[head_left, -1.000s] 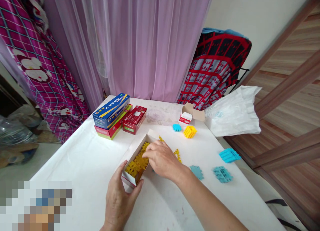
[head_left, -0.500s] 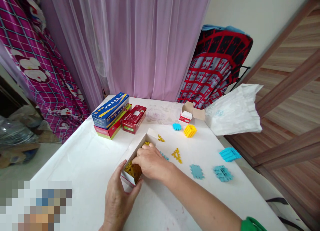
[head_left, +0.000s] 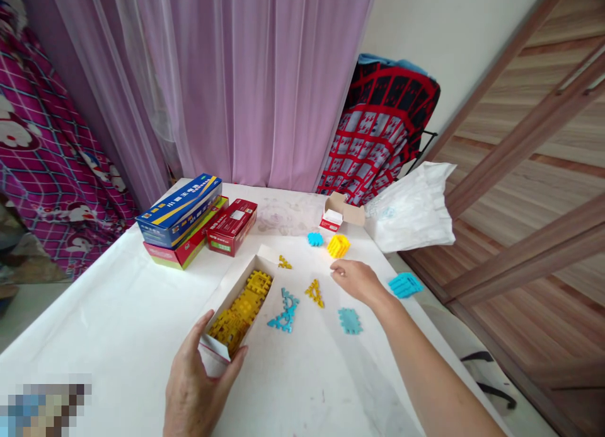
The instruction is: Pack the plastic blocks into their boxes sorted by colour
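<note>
My left hand [head_left: 198, 377] grips the near end of an open white cardboard box [head_left: 222, 296], thumb on one side and fingers on the other. Yellow notched plastic building pieces [head_left: 244, 304] fill much of it. Over the table to the right, my right hand [head_left: 355, 279] has curled fingers; anything inside them is hidden. Just beyond it stands a yellow stack of pieces [head_left: 339, 246]. Between the hands lie a yellow triangular piece [head_left: 314, 293], blue triangular pieces [head_left: 285, 311] and a flat teal piece [head_left: 350, 321].
A smaller yellow piece [head_left: 284, 262] and a light blue piece [head_left: 315, 239] lie farther back. A blue stack [head_left: 405, 285] sits near the right edge. Beyond are a blue box [head_left: 182, 203], a red box [head_left: 232, 226], a small open box [head_left: 331, 219] and a white bag [head_left: 411, 207].
My right hand has left the box and moved right across the table, uncovering the yellow pieces. My left hand stays on the box. The view has turned slightly right.
</note>
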{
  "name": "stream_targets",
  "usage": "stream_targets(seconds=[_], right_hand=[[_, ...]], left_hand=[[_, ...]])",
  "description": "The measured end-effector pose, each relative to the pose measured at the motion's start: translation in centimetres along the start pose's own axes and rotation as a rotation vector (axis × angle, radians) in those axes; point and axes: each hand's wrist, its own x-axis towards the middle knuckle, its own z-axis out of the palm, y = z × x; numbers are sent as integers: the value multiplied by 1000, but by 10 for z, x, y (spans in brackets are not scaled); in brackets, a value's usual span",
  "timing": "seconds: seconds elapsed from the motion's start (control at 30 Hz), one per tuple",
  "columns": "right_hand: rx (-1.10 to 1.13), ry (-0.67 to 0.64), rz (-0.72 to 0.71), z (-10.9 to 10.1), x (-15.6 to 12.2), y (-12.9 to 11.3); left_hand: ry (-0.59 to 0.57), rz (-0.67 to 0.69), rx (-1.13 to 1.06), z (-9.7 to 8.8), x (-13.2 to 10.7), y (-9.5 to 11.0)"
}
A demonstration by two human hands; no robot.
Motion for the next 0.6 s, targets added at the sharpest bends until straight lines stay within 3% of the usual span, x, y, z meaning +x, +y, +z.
stream_targets(seconds=[0.1,0.2,0.3,0.47,0.6], right_hand=[[-56,-109,-19,29,-10,-10],[-130,-98,-32,56,-18,-26],[-129,-80,-5,65,-21,-30],[73,41,4,37,-35,-35],[216,117,-134,1,-56,-71]], left_hand=[[-7,-21,16,1,-1,-1],[-2,-29,22,2,-2,-2],[-7,-51,25,3,-3,-3],[-7,-58,13,3,-4,-2],[14,-12,8,2,-4,-1]])
